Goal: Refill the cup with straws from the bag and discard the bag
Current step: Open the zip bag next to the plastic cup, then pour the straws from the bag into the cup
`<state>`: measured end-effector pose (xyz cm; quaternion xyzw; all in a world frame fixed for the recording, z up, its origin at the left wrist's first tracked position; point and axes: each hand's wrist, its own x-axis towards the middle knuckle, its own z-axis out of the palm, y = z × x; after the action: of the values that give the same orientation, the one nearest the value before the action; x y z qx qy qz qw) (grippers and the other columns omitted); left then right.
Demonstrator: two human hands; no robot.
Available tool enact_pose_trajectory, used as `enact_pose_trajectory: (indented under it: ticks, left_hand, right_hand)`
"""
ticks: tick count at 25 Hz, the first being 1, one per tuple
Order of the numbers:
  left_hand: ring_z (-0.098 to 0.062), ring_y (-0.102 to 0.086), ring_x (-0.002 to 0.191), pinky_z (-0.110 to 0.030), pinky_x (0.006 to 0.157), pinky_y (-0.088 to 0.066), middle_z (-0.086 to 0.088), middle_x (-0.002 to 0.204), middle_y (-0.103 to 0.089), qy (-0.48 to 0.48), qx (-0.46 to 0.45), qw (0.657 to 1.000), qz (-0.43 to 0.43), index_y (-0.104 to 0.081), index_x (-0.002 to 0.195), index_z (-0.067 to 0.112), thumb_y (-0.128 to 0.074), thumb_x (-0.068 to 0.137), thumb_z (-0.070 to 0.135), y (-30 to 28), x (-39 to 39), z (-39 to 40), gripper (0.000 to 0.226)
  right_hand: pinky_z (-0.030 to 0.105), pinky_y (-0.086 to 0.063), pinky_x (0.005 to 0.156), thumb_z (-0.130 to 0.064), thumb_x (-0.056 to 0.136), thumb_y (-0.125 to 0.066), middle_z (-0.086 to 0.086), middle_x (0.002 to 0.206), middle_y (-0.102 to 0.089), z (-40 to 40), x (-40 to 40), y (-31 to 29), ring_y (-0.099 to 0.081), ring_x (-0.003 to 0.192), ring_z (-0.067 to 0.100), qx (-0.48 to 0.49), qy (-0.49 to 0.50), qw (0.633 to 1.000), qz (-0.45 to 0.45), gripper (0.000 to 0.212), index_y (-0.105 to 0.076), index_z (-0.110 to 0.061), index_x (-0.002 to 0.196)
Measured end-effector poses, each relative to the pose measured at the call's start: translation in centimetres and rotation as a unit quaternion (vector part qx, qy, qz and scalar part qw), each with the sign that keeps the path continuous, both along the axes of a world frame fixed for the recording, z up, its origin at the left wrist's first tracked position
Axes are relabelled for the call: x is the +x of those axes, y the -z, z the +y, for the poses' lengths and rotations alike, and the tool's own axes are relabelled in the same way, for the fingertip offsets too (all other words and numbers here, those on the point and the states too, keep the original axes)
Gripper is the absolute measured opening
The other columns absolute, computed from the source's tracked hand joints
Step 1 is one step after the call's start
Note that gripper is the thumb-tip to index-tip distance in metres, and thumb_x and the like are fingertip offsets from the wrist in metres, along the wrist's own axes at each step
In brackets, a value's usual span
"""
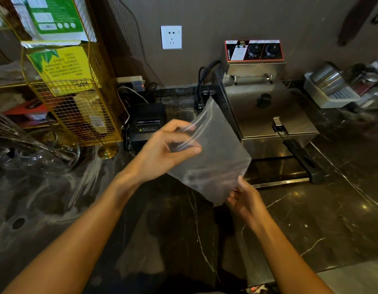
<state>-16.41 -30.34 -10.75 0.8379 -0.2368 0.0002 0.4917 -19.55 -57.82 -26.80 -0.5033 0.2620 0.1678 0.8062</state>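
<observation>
My left hand pinches the open top edge of the clear plastic bag between thumb and fingers; my right hand grips its lower corner, holding it up over the dark marble counter, in front of the steel fryer

Both hands hold a clear bag up over the dark bench. L hand pinches its top, R hand grips the bottom corner.
</observation>
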Motion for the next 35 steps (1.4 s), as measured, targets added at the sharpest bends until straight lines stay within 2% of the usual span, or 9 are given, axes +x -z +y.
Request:
enact_pose_trajectory:
  ticks: [6,9,13,17,22,25,29,32,35]
  left_hand:
    - [0.003,-0.048,0.127,-0.033,0.109,-0.049,0.006,0.136,-0.056,-0.124,-0.014,0.992,0.029,-0.078,0.100,0.021,-0.073,0.092,0.019,3.2,3.1,1.1,0.010]
    - [-0.010,-0.057,0.122,-0.033,0.099,-0.055,0.009,0.117,-0.064,-0.171,-0.064,0.982,0.043,-0.078,0.092,0.022,-0.077,0.090,0.016,4.9,4.7,0.4,0.007]
    - [-0.017,-0.075,0.096,-0.028,0.086,-0.062,0.002,0.096,-0.077,-0.210,-0.123,0.965,0.095,-0.079,0.089,0.018,-0.076,0.091,0.008,6.9,6.3,0.0,0.010]
    - [-0.007,-0.076,0.092,-0.018,0.082,-0.060,0.005,0.096,-0.078,-0.225,-0.136,0.953,0.148,-0.078,0.093,0.012,-0.070,0.095,0.008,8.8,6.1,0.3,0.009]
    - [0.007,-0.071,0.071,-0.010,0.067,-0.055,0.012,0.077,-0.077,-0.225,-0.154,0.944,0.186,-0.076,0.088,0.011,-0.066,0.098,0.008,10.0,5.5,0.1,0.014]
    - [-0.001,-0.073,0.080,-0.017,0.071,-0.059,-0.008,0.093,-0.078,-0.234,-0.159,0.935,0.215,-0.076,0.095,0.003,-0.066,0.098,0.010,10.5,5.5,-0.2,0.013]
    - [-0.020,-0.075,0.092,-0.024,0.078,-0.062,-0.016,0.102,-0.077,-0.235,-0.202,0.916,0.255,-0.073,0.105,0.002,-0.065,0.098,0.008,11.0,5.3,-0.8,0.013]
    - [-0.024,-0.075,0.095,-0.029,0.080,-0.064,-0.017,0.104,-0.076,-0.241,-0.247,0.900,0.267,-0.069,0.113,0.001,-0.066,0.098,0.008,11.5,5.1,-0.8,0.017]
    - [-0.027,-0.076,0.098,-0.030,0.083,-0.063,-0.018,0.104,-0.076,-0.248,-0.252,0.900,0.255,-0.070,0.105,0.000,-0.065,0.098,0.012,12.0,4.9,-0.2,0.015]
  right_hand:
    - [0.025,-0.063,0.058,-0.027,0.107,-0.055,0.008,0.088,-0.076,-3.3,2.1,-5.7,-0.074,0.065,0.013,-0.117,0.062,0.978,-0.160,0.021,-0.069,-0.011,0.110]
    - [0.027,-0.064,0.061,-0.027,0.107,-0.055,0.006,0.096,-0.076,-4.0,3.1,-8.3,-0.073,0.071,0.013,-0.198,0.060,0.952,-0.226,0.019,-0.068,-0.015,0.112]
    - [0.026,-0.064,0.061,-0.025,0.107,-0.056,0.000,0.096,-0.075,-4.1,4.9,-11.2,-0.073,0.073,0.012,-0.257,0.054,0.920,-0.291,0.014,-0.070,-0.022,0.109]
    - [0.029,-0.065,0.062,-0.027,0.106,-0.058,-0.001,0.103,-0.077,-3.3,7.0,-13.2,-0.075,0.076,0.013,-0.346,0.027,0.882,-0.317,0.015,-0.072,-0.034,0.108]
    - [0.032,-0.066,0.067,-0.027,0.105,-0.062,-0.007,0.101,-0.078,-2.5,9.1,-15.3,-0.076,0.077,0.013,-0.412,0.002,0.845,-0.343,0.016,-0.072,-0.039,0.108]
    - [0.040,-0.065,0.078,-0.025,0.105,-0.060,-0.007,0.101,-0.076,-2.4,10.0,-16.1,-0.077,0.084,0.016,-0.451,-0.027,0.816,-0.361,0.015,-0.072,-0.028,0.114]
    - [0.049,-0.063,0.086,-0.023,0.105,-0.061,-0.002,0.102,-0.076,-2.0,11.0,-17.3,-0.076,0.095,0.019,-0.469,-0.060,0.797,-0.376,0.015,-0.071,-0.024,0.116]
    - [0.054,-0.063,0.082,-0.022,0.104,-0.062,0.008,0.097,-0.076,-1.6,11.8,-17.8,-0.076,0.088,0.026,-0.472,-0.077,0.795,-0.373,0.014,-0.071,-0.019,0.115]
    - [0.050,-0.064,0.076,-0.023,0.103,-0.064,0.006,0.089,-0.076,-0.8,12.5,-18.6,-0.076,0.076,0.021,-0.475,-0.095,0.785,-0.387,0.013,-0.072,-0.018,0.111]
